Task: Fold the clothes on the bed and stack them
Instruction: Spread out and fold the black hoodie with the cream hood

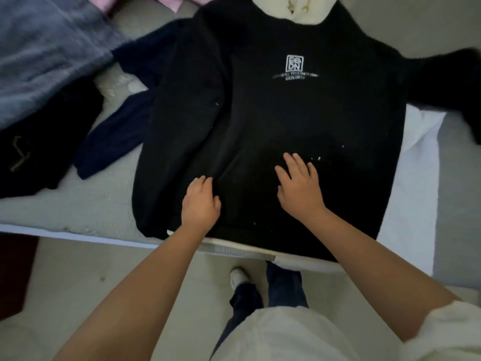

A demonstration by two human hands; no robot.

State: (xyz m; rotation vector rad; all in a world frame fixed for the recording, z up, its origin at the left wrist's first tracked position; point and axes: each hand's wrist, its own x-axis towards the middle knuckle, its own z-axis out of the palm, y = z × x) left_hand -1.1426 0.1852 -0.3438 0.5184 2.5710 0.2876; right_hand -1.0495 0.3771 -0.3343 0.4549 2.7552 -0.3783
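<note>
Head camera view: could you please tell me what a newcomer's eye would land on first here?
First, the black sweatshirt spread flat across the middle of the bed, its white logo on the chest. Next, both hands resting on its lower part: the left hand with fingers slightly curled on the fabric, the right hand flat with fingers spread. A dark navy garment lies to its left.

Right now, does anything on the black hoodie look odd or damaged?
Small white specks dot the front of the black hoodie, beside the right hand; lint or stains, I cannot tell which. One sleeve is already folded across the body, while the other sleeve is spread out.
</note>
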